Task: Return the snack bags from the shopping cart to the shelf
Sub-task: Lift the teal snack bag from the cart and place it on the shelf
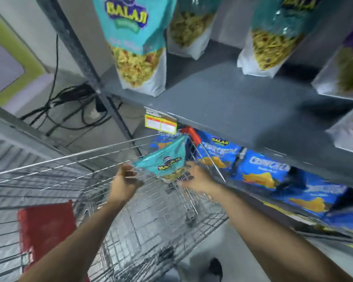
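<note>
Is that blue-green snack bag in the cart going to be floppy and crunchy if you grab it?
Probably floppy: the teal snack bag is a thin pouch, creased between the left hand and right hand. It looks light, puffy like the matching bags on the shelf. Its glossy film may be slippery, and the snacks inside could crush under a squeeze.

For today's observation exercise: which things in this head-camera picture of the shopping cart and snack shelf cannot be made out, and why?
- Head view: motion blur hides whether the left hand or right hand grips the teal snack bag.
- Price tag print: too small, blurred.
- Purple bag: cut off by the right edge.
- Top-shelf bag tops: cut off by the upper edge.
</note>
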### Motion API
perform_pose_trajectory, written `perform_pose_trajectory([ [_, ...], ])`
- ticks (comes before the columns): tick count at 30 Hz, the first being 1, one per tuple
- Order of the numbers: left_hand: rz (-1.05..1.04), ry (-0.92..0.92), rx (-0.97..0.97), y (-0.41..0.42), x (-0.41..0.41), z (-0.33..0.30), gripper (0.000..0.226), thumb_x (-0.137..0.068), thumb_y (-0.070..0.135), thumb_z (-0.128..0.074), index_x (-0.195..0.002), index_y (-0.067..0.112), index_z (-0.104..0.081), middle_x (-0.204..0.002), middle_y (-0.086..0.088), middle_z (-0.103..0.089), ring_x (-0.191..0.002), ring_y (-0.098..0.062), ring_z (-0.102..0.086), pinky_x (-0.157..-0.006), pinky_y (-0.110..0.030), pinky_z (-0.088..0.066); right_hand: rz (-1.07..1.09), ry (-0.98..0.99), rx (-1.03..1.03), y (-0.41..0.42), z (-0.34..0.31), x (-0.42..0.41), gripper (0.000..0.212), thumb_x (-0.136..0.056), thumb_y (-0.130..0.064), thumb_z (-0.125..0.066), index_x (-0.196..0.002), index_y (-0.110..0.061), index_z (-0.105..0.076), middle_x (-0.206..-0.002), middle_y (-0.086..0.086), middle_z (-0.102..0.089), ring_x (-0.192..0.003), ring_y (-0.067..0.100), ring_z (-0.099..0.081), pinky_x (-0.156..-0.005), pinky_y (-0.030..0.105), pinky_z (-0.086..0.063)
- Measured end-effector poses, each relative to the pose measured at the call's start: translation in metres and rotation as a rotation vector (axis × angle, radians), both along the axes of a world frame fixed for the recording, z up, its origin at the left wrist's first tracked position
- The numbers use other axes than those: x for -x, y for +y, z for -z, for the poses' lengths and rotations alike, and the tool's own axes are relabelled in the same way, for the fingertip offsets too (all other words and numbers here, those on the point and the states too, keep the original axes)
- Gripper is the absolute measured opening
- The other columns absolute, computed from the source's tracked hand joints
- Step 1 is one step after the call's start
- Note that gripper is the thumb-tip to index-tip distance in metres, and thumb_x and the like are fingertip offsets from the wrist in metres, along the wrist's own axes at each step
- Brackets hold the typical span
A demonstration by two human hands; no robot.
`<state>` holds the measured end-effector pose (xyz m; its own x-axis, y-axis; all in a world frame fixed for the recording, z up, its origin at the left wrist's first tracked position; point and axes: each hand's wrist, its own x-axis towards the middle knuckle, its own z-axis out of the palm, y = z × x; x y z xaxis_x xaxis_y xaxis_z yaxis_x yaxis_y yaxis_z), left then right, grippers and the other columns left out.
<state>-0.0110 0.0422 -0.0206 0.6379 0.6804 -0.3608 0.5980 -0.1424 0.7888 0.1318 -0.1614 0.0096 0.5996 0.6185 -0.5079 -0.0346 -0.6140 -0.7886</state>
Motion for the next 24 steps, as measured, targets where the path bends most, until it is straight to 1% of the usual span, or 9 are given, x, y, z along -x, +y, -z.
perform_pose_trajectory([
  [3, 0.077, -0.048, 0.268, -0.007, -0.018, 0.021, 0.058, -0.071, -0.007, -0.077, -0.120, 0.009, -0.050, -0.112, -0.007, -0.059, -0.101, -0.022, -0.058, -0.071, -0.021, -0.056, 0.218, -0.094, -0.121, 0.033, 0.029, -0.025, 0.059, -0.072, 0.018, -0.064, -0.125, 0.002, -0.043, -0.109, 0.014, -0.063, -0.078, -0.008, -0.063, -0.064, 0.006, -0.047],
  [7, -0.097, -0.316, 0.312, -0.022, -0.043, 0.040, 0.027, -0.084, 0.000, -0.067, -0.111, 0.000, -0.063, -0.105, -0.008, -0.068, -0.087, 0.000, -0.066, -0.086, -0.020, -0.054, 0.318, -0.197, -0.140, 0.058, 0.069, -0.040, 0.042, -0.075, 0.004, -0.069, -0.115, -0.002, -0.054, -0.107, 0.012, -0.068, -0.089, 0.009, -0.062, -0.085, 0.027, -0.051],
  [9, -0.210, -0.336, 0.339, -0.025, -0.047, 0.044, 0.007, -0.088, 0.015, -0.065, -0.090, 0.015, -0.071, -0.097, -0.007, -0.069, -0.086, -0.008, -0.064, -0.086, -0.030, -0.052, 0.371, -0.176, -0.160, 0.059, 0.068, -0.039, 0.028, -0.078, 0.006, -0.067, -0.104, -0.002, -0.059, -0.088, -0.002, -0.070, -0.071, -0.011, -0.061, -0.072, 0.010, -0.049],
  [10, -0.243, -0.320, 0.332, -0.025, -0.045, 0.044, 0.011, -0.088, 0.021, -0.065, -0.079, 0.021, -0.071, -0.094, -0.006, -0.069, -0.088, -0.014, -0.063, -0.088, -0.035, -0.051, 0.387, -0.176, -0.169, 0.058, 0.064, -0.035, 0.022, -0.079, 0.008, -0.065, -0.098, -0.003, -0.060, -0.076, -0.010, -0.069, -0.062, -0.015, -0.058, -0.063, 0.006, -0.046],
  [11, -0.259, -0.299, 0.314, -0.022, -0.040, 0.041, 0.015, -0.088, 0.025, -0.064, -0.075, 0.024, -0.070, -0.093, -0.006, -0.070, -0.089, -0.016, -0.062, -0.089, -0.039, -0.051, 0.405, -0.179, -0.177, 0.056, 0.058, -0.029, 0.017, -0.079, 0.007, -0.066, -0.090, -0.003, -0.060, -0.068, -0.012, -0.068, -0.056, -0.014, -0.058, -0.059, 0.007, -0.045],
  [14, -0.249, -0.311, 0.230, -0.017, -0.027, 0.003, 0.019, -0.089, 0.032, -0.063, -0.078, 0.016, -0.067, -0.088, -0.013, -0.071, -0.083, -0.018, -0.061, -0.085, -0.048, -0.054, 0.453, -0.213, -0.240, 0.048, 0.021, -0.001, 0.017, -0.078, -0.003, -0.071, -0.079, 0.006, -0.057, -0.075, 0.017, -0.070, -0.063, 0.005, -0.061, -0.063, 0.028, -0.050],
  [17, -0.157, -0.479, 0.133, -0.016, -0.023, -0.065, 0.013, -0.091, 0.019, -0.062, -0.084, 0.011, -0.069, -0.079, 0.000, -0.073, -0.076, -0.010, -0.062, -0.072, -0.034, -0.054, 0.521, -0.235, -0.398, 0.033, -0.035, 0.020, 0.015, -0.079, -0.007, -0.071, -0.083, 0.003, -0.061, -0.082, 0.017, -0.072, -0.074, 0.014, -0.065, -0.071, 0.041, -0.055],
  [20, 0.008, -0.658, 0.068, -0.017, -0.028, -0.144, 0.022, -0.088, 0.010, -0.063, -0.075, 0.024, -0.072, -0.069, 0.018, -0.072, -0.065, 0.006, -0.059, -0.061, -0.013, -0.049, 0.559, -0.255, -0.587, 0.014, -0.115, 0.029, 0.009, -0.082, -0.002, -0.068, -0.087, -0.009, -0.066, -0.080, -0.006, -0.074, -0.078, 0.010, -0.068, -0.074, 0.029, -0.056],
  [24, 0.182, -0.841, 0.043, -0.030, -0.053, -0.249, 0.014, -0.084, 0.006, -0.065, -0.081, 0.018, -0.071, -0.070, 0.022, -0.072, -0.066, 0.009, -0.060, -0.061, -0.011, -0.049, 0.598, -0.324, -0.729, -0.018, -0.220, 0.023, 0.012, -0.082, -0.003, -0.068, -0.082, -0.016, -0.068, -0.078, -0.004, -0.075, -0.076, 0.013, -0.069, -0.074, 0.029, -0.056],
])
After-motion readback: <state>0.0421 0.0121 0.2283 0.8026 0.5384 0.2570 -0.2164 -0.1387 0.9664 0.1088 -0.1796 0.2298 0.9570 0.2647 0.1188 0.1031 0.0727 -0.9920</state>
